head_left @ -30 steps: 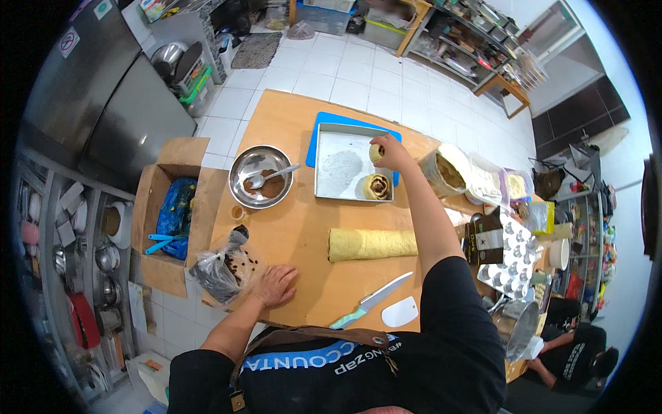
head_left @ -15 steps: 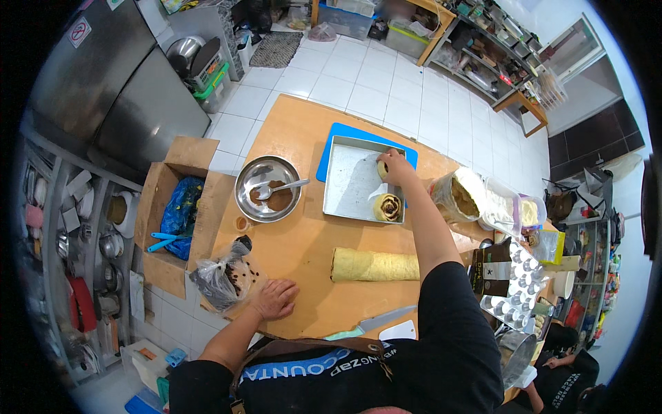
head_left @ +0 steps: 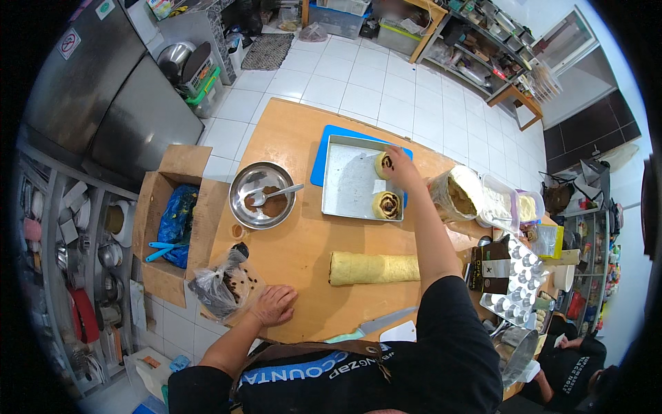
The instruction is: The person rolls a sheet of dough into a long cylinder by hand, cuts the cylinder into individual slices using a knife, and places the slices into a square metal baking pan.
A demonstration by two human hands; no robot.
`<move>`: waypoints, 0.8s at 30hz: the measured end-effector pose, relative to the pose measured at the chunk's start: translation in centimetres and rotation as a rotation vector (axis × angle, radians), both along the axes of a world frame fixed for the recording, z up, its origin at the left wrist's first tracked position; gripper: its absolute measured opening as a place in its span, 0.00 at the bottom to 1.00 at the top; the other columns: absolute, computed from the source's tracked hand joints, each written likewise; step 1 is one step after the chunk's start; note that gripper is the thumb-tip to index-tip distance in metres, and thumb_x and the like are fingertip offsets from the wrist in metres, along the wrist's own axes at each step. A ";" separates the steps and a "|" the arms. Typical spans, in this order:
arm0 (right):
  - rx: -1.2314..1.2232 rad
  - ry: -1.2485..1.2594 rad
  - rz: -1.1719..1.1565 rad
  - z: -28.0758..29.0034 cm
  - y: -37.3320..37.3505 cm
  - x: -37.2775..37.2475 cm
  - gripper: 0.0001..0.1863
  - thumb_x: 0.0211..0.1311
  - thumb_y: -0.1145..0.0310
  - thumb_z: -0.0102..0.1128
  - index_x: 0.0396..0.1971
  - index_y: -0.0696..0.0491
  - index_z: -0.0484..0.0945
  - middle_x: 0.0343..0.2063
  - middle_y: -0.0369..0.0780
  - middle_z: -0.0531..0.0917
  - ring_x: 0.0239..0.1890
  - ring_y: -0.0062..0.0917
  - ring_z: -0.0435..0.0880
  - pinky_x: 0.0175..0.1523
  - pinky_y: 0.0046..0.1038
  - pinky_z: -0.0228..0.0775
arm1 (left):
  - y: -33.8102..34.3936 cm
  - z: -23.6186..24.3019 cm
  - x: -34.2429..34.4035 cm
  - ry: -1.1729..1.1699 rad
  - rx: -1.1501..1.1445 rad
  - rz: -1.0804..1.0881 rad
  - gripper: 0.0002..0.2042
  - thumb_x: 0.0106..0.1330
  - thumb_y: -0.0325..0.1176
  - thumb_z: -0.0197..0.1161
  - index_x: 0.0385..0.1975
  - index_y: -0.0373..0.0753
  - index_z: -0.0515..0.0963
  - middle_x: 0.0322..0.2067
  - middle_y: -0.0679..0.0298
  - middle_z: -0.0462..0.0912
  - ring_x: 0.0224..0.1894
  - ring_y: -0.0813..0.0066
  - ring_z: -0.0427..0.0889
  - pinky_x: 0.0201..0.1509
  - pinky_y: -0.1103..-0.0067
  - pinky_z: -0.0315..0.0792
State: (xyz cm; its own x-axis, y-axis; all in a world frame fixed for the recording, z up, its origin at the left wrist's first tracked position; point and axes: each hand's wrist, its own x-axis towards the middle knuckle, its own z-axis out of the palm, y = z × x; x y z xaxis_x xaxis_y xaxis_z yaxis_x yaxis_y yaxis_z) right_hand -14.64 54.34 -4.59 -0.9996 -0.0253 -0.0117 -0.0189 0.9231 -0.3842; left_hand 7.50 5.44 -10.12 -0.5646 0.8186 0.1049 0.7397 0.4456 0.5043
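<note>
My right hand (head_left: 400,163) is closed on a swirled dough slice (head_left: 381,165) set down at the upper right inside a metal baking pan (head_left: 325,183) on a blue mat (head_left: 318,165). Another slice (head_left: 386,205) sits in the pan's lower right. My left hand (head_left: 274,303) rests open, fingers lightly bent, on the wooden table beside a plastic bag of dark chips (head_left: 221,279). A long yellow dough log (head_left: 372,269) lies below the pan, partly behind my right arm. A knife (head_left: 380,320) and a white scraper (head_left: 396,332) lie near the front edge, partly hidden.
A steel bowl with brown powder (head_left: 243,210) and a spoon stands left of the pan. A cardboard box (head_left: 158,276) is at the left, beside a fridge (head_left: 134,131). Containers (head_left: 496,203) and a cupped tray (head_left: 514,290) crowd the right. Another person (head_left: 565,372) works at lower right.
My right hand has lowered the dough slice into the pan and shifted slightly rightward over it. My left hand stays on the table. The view has shifted a little.
</note>
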 end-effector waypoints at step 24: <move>-0.184 -0.018 -0.369 -5.6 2.3 7.8 0.16 0.64 0.63 0.55 0.37 0.64 0.75 0.31 0.55 0.81 0.37 0.47 0.81 0.44 0.41 0.71 | 0.0 -0.3 0.1 -0.050 0.007 -0.010 0.26 0.50 0.38 0.65 0.52 0.41 0.72 0.51 0.57 0.74 0.54 0.58 0.73 0.57 0.65 0.66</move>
